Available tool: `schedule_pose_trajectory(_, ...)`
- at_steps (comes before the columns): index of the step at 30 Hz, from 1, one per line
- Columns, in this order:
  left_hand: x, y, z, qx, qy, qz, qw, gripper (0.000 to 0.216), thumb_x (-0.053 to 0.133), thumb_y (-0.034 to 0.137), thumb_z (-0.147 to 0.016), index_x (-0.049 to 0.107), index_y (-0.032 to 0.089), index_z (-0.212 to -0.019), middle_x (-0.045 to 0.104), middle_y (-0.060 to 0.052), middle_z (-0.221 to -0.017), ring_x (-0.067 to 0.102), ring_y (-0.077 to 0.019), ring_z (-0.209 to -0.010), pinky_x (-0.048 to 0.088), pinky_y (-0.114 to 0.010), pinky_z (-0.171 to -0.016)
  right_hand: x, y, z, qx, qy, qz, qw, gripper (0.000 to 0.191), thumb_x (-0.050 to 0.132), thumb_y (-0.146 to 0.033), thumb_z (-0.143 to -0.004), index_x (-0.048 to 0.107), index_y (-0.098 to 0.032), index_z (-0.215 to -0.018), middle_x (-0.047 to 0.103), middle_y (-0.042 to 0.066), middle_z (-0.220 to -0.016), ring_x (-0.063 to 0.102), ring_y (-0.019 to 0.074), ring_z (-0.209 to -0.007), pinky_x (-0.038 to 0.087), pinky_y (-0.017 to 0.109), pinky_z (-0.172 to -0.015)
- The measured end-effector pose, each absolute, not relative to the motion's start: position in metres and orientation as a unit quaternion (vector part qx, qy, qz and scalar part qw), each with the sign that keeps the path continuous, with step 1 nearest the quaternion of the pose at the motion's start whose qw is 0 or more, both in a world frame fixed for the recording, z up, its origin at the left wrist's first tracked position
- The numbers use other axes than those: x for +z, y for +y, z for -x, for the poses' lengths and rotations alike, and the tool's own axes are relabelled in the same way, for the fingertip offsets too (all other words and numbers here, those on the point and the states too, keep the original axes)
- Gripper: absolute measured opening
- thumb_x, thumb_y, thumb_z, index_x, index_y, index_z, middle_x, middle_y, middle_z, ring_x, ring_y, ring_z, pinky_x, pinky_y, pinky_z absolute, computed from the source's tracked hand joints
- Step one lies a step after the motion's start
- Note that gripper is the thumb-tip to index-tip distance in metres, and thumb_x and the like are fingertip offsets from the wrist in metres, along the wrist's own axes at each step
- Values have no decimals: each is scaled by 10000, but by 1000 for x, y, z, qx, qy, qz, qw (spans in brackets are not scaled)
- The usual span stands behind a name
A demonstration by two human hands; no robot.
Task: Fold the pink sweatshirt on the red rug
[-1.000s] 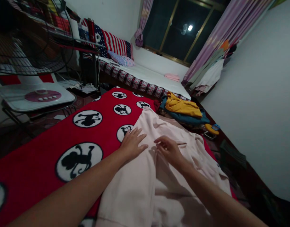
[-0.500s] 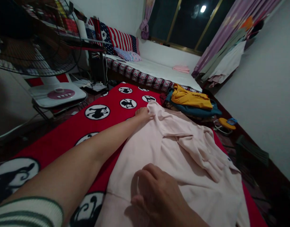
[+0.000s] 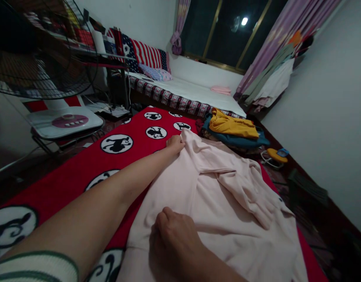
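Home bedroom, bed [image 3: 198,91], pillows [image 3: 149,58], curtains [image 3: 265,47]

A red blanket [image 3: 80,172] printed with black-and-white cartoon roundels covers the floor, a standing fan [image 3: 51,78] with a white base at its left edge, a bed [image 3: 195,92] with a striped pillow [image 3: 146,55] beyond, and a yellow garment [image 3: 231,125] lying on a teal one [image 3: 242,140] beneath purple curtains [image 3: 271,43].

Dim room lit from overhead, a lamp's glare on the dark window [image 3: 227,31], edges stretched wide.
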State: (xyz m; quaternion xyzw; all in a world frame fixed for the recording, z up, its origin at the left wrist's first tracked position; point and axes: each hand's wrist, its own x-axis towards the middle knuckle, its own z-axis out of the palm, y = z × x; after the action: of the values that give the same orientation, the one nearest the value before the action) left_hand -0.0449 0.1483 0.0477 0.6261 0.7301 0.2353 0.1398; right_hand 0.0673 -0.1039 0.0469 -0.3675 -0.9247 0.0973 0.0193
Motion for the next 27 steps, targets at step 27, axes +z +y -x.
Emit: schedule_pose_trajectory(27, 60, 0, 64, 257, 539, -793, 125, 215, 549, 381, -851, 678, 211, -830, 664, -31, -825, 596, -184, -770, 408, -269, -669, 57, 8, -213, -43, -760, 625, 176, 378, 533, -180, -769, 564, -193, -1146, 610, 103, -1095, 585, 262, -931, 449, 344, -715)
